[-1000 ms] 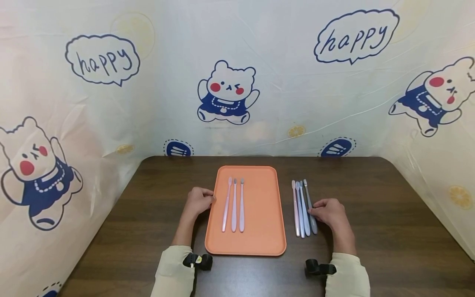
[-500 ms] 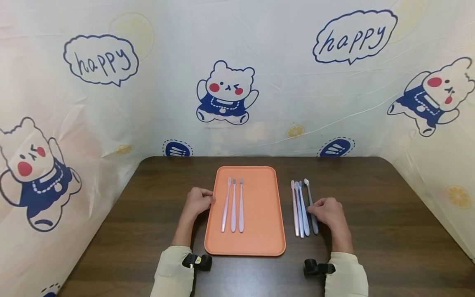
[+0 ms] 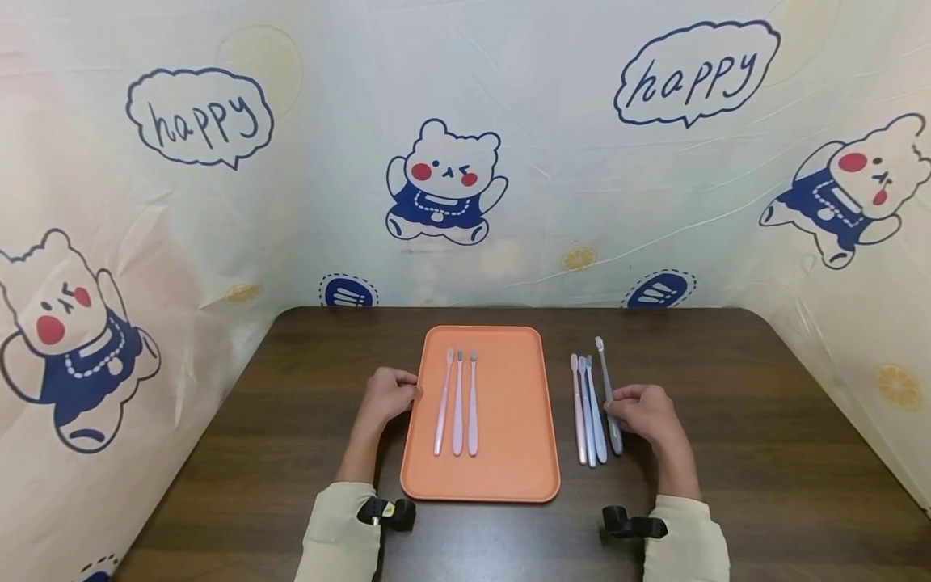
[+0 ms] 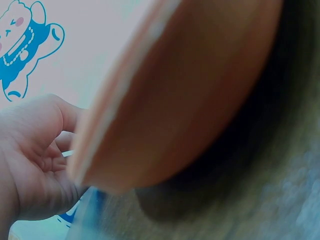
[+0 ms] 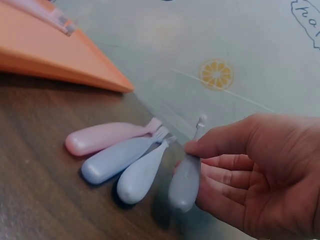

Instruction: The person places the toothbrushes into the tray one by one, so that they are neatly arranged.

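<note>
My right hand (image 3: 647,411) pinches a grey toothbrush (image 3: 605,368) between thumb and fingers; in the right wrist view its handle (image 5: 184,186) hangs just off the table. To its left lie a pink toothbrush (image 3: 578,408) and two blue ones (image 3: 596,420), side by side with heads pointing away. My left hand (image 3: 389,394) grips the left edge of an orange tray (image 3: 512,412), thumb at the rim; the left wrist view shows the tray's side (image 4: 175,110) close up, hiding the fingertips. On the tray rest three pale pink or lilac toothbrushes (image 3: 458,404), roughly parallel and apart.
The dark wooden table (image 3: 771,436) reaches back to a patterned curtain (image 3: 553,178) that hangs behind and on both sides. A black wrist camera (image 3: 631,524) sits on the right sleeve, another wrist camera (image 3: 389,512) on the left.
The grey toothbrush has shifted slightly away from the blue ones and farther from me, its head higher in the head view. My left hand and the tray stay put.
</note>
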`<state>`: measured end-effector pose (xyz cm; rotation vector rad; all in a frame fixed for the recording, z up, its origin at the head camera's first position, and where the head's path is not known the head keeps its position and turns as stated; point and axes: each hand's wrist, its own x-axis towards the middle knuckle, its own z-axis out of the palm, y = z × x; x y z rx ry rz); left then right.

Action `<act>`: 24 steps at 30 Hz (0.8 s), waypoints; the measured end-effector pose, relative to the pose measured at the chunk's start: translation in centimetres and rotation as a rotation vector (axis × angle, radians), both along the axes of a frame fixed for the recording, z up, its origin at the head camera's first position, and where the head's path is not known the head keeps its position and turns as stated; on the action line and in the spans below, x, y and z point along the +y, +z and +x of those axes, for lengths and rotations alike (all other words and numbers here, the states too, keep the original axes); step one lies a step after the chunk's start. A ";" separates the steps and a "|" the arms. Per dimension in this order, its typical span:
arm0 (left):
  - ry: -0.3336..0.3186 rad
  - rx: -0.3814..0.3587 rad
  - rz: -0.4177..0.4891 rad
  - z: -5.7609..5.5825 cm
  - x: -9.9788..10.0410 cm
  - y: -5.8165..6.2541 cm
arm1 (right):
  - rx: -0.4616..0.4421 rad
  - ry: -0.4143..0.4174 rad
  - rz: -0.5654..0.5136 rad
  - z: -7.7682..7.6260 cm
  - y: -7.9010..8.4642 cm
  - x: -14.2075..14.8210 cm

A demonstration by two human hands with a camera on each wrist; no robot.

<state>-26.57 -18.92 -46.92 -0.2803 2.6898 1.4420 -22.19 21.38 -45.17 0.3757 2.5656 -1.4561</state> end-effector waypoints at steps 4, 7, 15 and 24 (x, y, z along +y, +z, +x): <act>-0.002 -0.001 -0.007 0.0 0.0 0.1 | -0.001 0.030 -0.069 -0.1 0.2 -0.2; -0.005 0.003 -0.006 0.1 0.0 0.1 | -0.003 0.056 -0.082 0.0 0.5 -0.4; -0.003 0.001 0.002 0.2 0.0 0.0 | -0.005 0.072 -0.100 0.1 0.8 -0.9; -0.002 0.003 -0.010 0.0 0.0 -0.1 | 0.025 0.111 -0.109 -0.1 0.9 -2.3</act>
